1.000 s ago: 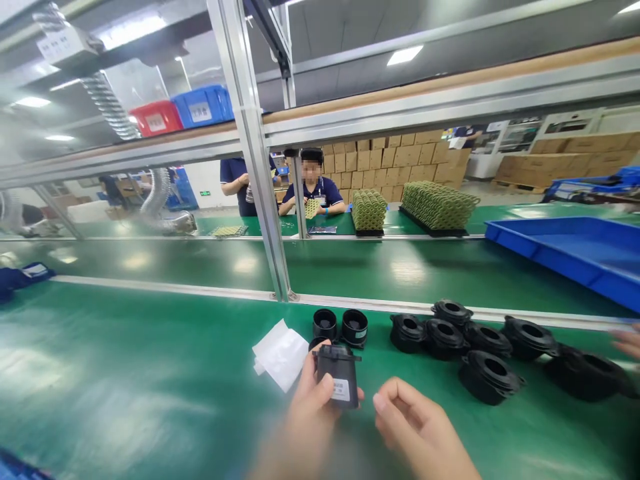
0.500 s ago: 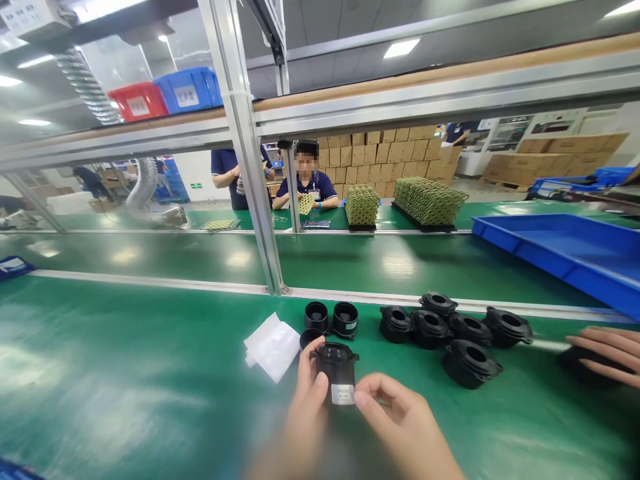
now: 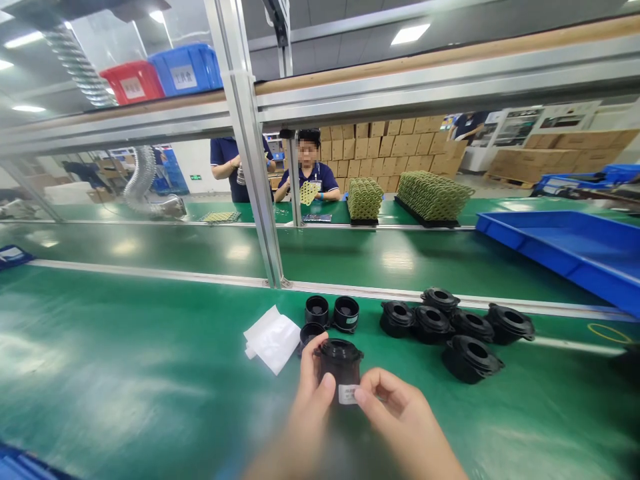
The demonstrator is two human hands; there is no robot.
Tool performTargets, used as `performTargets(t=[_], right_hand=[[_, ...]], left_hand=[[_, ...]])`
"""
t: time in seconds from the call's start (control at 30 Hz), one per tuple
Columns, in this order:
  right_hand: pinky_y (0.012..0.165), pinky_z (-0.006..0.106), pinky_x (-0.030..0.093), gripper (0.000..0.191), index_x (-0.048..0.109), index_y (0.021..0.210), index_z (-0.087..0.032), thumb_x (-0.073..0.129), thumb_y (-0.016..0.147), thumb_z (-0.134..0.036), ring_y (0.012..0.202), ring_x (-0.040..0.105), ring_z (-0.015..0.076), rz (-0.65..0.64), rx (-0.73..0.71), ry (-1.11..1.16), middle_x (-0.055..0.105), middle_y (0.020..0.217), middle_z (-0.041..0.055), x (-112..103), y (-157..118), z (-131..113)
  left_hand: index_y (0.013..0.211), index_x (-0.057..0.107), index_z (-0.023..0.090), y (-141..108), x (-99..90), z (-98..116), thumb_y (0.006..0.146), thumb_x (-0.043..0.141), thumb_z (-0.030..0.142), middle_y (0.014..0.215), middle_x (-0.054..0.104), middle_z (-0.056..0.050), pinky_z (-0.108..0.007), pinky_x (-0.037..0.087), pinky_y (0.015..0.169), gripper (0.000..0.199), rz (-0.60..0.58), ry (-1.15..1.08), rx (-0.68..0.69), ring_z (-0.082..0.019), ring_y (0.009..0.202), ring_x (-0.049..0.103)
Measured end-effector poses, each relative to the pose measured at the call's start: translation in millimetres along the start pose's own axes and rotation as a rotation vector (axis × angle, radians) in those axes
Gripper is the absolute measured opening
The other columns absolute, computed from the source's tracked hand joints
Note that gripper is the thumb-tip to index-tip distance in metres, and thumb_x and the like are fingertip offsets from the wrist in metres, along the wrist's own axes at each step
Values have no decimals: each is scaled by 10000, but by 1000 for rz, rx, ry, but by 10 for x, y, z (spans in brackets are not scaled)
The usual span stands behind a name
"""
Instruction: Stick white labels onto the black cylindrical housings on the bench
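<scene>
I hold a black round plastic part with a white label on its side, upright over the green bench. My left hand grips its left side with thumb and fingers. My right hand pinches its right side, thumb at the label. Just behind it stand three small black cylinders. A white folded cloth lies to their left. A cluster of several black flanged parts sits to the right.
A green conveyor belt runs beyond a metal rail, with an upright aluminium post. A blue tray sits far right. Across the line, people work beside stacked green parts. Red and blue bins rest on the overhead shelf.
My right hand has closed onto the black part, which now stands upright. Another person's hand at the right edge has withdrawn out of view, and a black part there went with it.
</scene>
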State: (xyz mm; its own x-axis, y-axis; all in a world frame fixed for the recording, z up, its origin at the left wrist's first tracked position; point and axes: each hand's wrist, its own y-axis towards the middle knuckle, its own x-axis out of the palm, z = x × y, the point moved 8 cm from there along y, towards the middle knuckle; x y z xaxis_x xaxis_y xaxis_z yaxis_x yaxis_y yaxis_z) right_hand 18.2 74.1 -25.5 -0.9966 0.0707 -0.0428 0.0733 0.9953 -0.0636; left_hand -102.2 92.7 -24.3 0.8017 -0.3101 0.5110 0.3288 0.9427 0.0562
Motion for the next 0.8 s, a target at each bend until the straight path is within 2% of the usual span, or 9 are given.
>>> performTargets(t=[0.07, 0.17, 0.3, 0.4, 0.5, 0.57, 0.63, 0.7, 0.8], right_hand=[[554, 213, 354, 313, 542, 642, -191, 636, 811, -437, 596, 423, 137, 35, -58, -37, 477, 639, -30, -16, -20, -57], [575, 219, 383, 275, 554, 639, -210, 601, 850, -380, 601, 457, 146, 110, -237, -168, 500, 642, -29, -26, -97, -216], [585, 220, 391, 231, 539, 664, -230, 587, 880, -296, 583, 469, 143, 200, -477, -313, 502, 643, -35, -59, -277, -433], [602, 225, 402, 225, 528, 678, -234, 599, 887, -277, 586, 488, 145, 248, -536, -347, 508, 663, -31, -167, -337, -525], [645, 217, 434, 203, 568, 704, -237, 609, 888, -313, 706, 554, 166, 185, -466, -274, 572, 778, -2, -246, -245, -510], [636, 214, 451, 226, 592, 713, -232, 609, 886, -376, 729, 561, 174, 93, -317, -176, 587, 800, 9, -246, -133, -403], [593, 213, 447, 280, 600, 709, -220, 607, 881, -441, 651, 533, 160, 11, -146, -92, 571, 724, 0, -211, -52, -260], [565, 213, 427, 321, 603, 706, -204, 618, 868, -481, 581, 493, 140, -44, -35, -45, 549, 654, -14, -169, -17, -146], [529, 203, 382, 349, 604, 699, -189, 649, 846, -501, 554, 447, 124, -76, -5, -16, 540, 630, -17, -126, 1, -46]], left_hand=[[1395, 339, 258, -15, -1, 10, 936, 513, 458, 1337, 504, -93, -407, 318, 1094, 531, 2, 60, 18, -272, 1259, 459], [1423, 292, 248, -56, -18, 63, 955, 477, 448, 1399, 454, -108, -412, 297, 1105, 542, 31, 233, 95, -275, 1286, 435], [1455, 235, 240, -98, -153, 194, 973, 442, 443, 1480, 374, -124, -414, 179, 1158, 563, 205, 486, 241, -280, 1375, 334], [1457, 210, 255, -63, -262, 267, 973, 443, 457, 1499, 346, -115, -398, 155, 1165, 575, 305, 492, 272, -265, 1390, 305], [1439, 250, 268, 42, -257, 192, 955, 479, 474, 1453, 401, -97, -396, 200, 1152, 573, 235, 283, 153, -255, 1351, 351], [1420, 280, 265, 92, -187, 54, 946, 499, 470, 1410, 438, -95, -404, 279, 1114, 562, 143, 65, 1, -249, 1287, 415], [1409, 289, 260, 94, -123, -73, 936, 527, 449, 1366, 472, -97, -396, 356, 1052, 562, 96, -104, -131, -232, 1191, 483], [1399, 303, 256, 73, -83, -147, 925, 561, 426, 1331, 502, -92, -377, 391, 1006, 566, 76, -175, -202, -212, 1111, 522], [1384, 328, 248, 30, -38, -188, 911, 594, 417, 1294, 535, -86, -357, 394, 985, 568, 42, -201, -245, -211, 1091, 540]])
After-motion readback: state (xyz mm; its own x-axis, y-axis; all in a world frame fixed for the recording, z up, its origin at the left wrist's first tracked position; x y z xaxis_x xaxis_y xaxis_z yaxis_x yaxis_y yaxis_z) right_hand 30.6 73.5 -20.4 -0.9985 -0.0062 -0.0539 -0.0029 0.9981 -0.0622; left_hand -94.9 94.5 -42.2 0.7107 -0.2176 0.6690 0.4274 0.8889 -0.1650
